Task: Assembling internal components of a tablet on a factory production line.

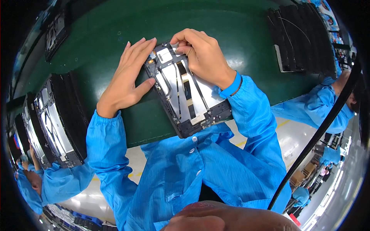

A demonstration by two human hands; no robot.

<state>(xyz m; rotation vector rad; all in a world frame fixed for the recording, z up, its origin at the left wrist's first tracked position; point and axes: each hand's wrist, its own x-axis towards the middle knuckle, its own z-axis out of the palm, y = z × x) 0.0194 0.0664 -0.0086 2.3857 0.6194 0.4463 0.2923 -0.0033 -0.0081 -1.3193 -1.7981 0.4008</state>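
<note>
An opened tablet (195, 103), with a black frame, silver inner plates and dark ribbon cables, lies at a slant on the green table before me. My left hand (129, 81) is open, its fingers stretched along the tablet's far left corner and its thumb on the left edge. Over the far right part of the tablet, my right hand (204, 57) is closed, thumb and index finger pinched together close to a white patch. What the pinch holds, if anything, is too small to make out. A blue band (232, 85) circles my right wrist.
To the left stands a stack of similar opened tablets (56, 119) with black spacers. Another dark device (56, 34) lies at the far left of the green table (104, 23). Black trays (302, 42) are stacked at the far right. Co-workers in blue sit on both sides.
</note>
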